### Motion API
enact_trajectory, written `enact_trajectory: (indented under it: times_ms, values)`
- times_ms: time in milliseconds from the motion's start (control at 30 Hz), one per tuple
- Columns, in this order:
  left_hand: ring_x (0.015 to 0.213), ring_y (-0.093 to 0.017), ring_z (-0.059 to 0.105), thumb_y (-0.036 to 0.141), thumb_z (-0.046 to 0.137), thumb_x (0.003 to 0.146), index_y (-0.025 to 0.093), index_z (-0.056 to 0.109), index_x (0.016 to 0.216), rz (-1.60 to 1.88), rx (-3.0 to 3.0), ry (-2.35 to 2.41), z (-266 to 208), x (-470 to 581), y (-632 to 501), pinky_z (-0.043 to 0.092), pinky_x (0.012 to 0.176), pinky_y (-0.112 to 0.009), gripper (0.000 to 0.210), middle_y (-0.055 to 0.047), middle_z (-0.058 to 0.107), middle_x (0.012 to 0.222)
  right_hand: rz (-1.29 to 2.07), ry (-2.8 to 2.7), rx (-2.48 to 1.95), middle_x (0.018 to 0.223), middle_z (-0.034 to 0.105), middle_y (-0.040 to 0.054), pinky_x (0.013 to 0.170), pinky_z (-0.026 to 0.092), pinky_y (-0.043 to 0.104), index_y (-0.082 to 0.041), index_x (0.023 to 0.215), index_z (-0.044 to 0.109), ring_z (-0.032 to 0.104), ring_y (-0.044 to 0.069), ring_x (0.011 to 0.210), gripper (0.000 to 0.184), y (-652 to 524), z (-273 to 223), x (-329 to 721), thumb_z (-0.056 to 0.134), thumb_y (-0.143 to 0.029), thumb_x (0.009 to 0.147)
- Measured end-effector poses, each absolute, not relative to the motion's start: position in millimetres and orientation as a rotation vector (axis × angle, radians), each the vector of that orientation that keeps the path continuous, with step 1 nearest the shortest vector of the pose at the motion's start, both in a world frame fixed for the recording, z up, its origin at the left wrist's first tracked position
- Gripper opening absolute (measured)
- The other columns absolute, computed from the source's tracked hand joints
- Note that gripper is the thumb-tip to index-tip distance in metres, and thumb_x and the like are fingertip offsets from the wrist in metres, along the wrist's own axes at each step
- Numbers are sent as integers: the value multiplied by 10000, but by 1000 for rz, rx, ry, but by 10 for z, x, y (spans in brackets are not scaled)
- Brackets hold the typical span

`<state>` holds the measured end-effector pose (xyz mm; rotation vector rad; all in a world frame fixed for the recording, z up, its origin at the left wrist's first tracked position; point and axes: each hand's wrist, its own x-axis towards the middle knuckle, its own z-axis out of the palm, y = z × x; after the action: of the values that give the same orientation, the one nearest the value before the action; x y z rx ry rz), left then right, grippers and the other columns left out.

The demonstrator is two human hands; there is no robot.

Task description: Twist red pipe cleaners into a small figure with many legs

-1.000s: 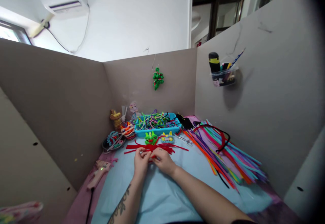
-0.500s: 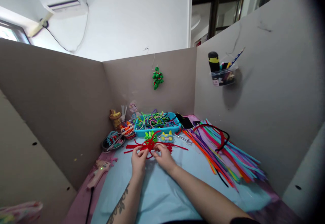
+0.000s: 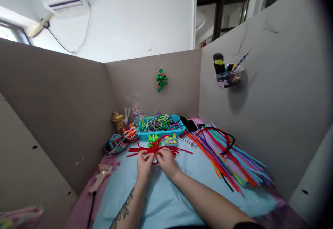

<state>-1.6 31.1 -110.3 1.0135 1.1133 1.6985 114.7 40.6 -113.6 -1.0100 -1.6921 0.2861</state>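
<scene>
My left hand (image 3: 144, 163) and my right hand (image 3: 166, 161) are close together over the blue table cover, thumbs and fingertips pinched. Both grip red pipe cleaners (image 3: 155, 147), whose ends fan out to either side and up between the hands. More red pipe cleaners lie flat beyond my fingers, and the exact spot pinched is too small to make out. Just behind stand a green pipe-cleaner figure (image 3: 153, 140) and a blue and yellow one (image 3: 170, 140).
A blue basket (image 3: 161, 133) of pipe-cleaner scraps stands at the back. Scissors (image 3: 187, 142) and a pile of coloured pipe cleaners (image 3: 229, 156) lie right. On the left are a dark bowl (image 3: 107, 150) and a glue gun (image 3: 101, 177) with its cord. Grey panels surround the table.
My left hand has shifted slightly right, closer to my right hand. The upright red pipe-cleaner ends now lean more to the right.
</scene>
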Motion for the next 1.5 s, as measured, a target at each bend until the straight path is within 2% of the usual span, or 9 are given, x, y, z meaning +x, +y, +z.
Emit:
enact_trajectory:
  times_ms: [367,567,667,767,867,1033,1133,1233,1500]
  values:
    - [598,-132,616,300,739,575,200,435,837,1688,1029,1100,-1127,19,303,423,583,-214,413,6,649,636,324,-1648,-1008,658,540,15,640,356,265,-191,620,524,487,163,702,195,441,-1126,1114,463,-155,802]
    - [608,-137,597,314,721,586,200,454,822,1810,1061,1204,-1120,-7,314,436,564,-223,375,13,600,638,365,-1579,-949,765,587,26,691,390,266,-189,759,601,516,163,765,40,399,-1116,1131,565,-205,762]
    - [582,-126,570,296,702,602,193,468,799,1831,1175,1282,-1117,6,295,412,527,-210,323,16,579,640,435,-1546,-947,733,560,11,644,391,244,-184,723,592,508,143,709,25,395,-1110,1102,576,-193,740]
    - [558,-109,546,275,688,607,189,483,782,1844,1243,1321,-1121,30,280,391,511,-200,283,27,566,636,490,-1478,-976,669,513,-10,577,371,225,-179,631,537,479,126,639,99,396,-1102,1067,587,-196,714]
    - [548,-104,548,283,696,603,194,455,800,1807,1116,1243,-1131,36,292,394,514,-198,324,33,574,626,547,-1455,-961,626,494,-22,558,362,223,-179,620,516,460,117,595,131,385,-1101,1052,581,-227,723]
    - [358,-33,375,354,733,569,192,417,797,1691,763,1129,-1126,0,336,255,387,-154,422,81,521,530,796,-1377,-867,664,550,-10,597,393,236,-168,721,561,490,120,606,143,404,-1125,1063,578,-309,739]
    - [332,-22,319,385,746,546,188,411,769,1646,752,1065,-1111,-7,341,202,366,-150,447,111,448,470,966,-1215,-838,600,517,-32,563,381,231,-172,700,531,463,113,564,200,478,-1150,1090,593,-362,715]
    - [342,-25,333,376,752,538,200,386,756,1627,863,1087,-1096,8,324,198,375,-147,461,114,461,472,1036,-1139,-837,547,485,-44,536,357,226,-177,624,509,433,103,533,241,575,-1176,1145,609,-387,685]
    - [414,-51,435,323,725,593,216,344,742,1503,1163,1026,-1096,22,277,273,452,-149,423,105,513,491,1192,-1180,-846,601,562,-5,618,406,268,-179,617,571,516,148,619,198,706,-1175,1285,621,-370,634]
